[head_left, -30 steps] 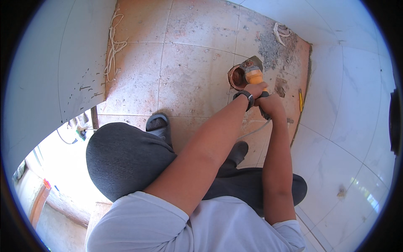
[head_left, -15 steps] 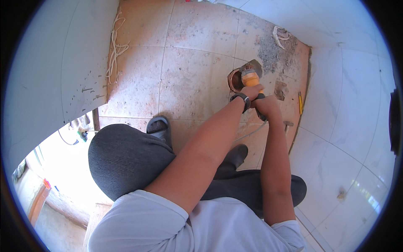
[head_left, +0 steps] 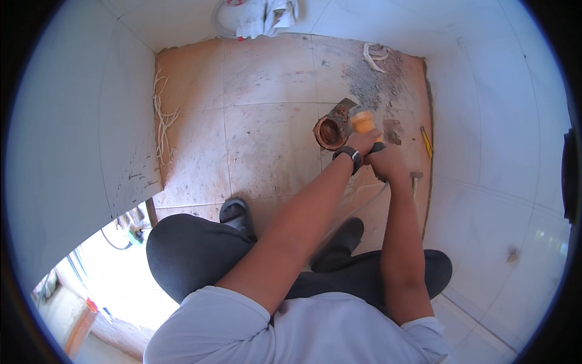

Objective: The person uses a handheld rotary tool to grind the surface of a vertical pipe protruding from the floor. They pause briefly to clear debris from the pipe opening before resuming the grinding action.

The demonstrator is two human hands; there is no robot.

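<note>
My left hand (head_left: 362,142), with a dark watch on its wrist, is closed round the orange body of an angle grinder (head_left: 364,121). Behind it, my right hand (head_left: 388,162) wraps the dark rear end of the same tool, and a grey cord (head_left: 370,201) trails back from there. The grinder's grey head lies right beside a round, reddish-brown pipe opening (head_left: 329,133) in the floor. A block of broken, dark material (head_left: 346,109) adjoins the pipe on its far side. My hands hide part of the grinder, and I cannot make out its disc.
Grey rubble (head_left: 364,85) and a white cord loop (head_left: 374,59) lie at the far right. By the right wall are a slim yellow tool (head_left: 427,142) and a hammer (head_left: 416,180). White cord (head_left: 162,124) runs along the left panel; white cloth (head_left: 267,17) sits at the back.
The view has shifted, showing more of the back wall and the cloth. The grinder head now sits to the right of the pipe opening, whose inside shows more openly. Both hands keep their hold.
</note>
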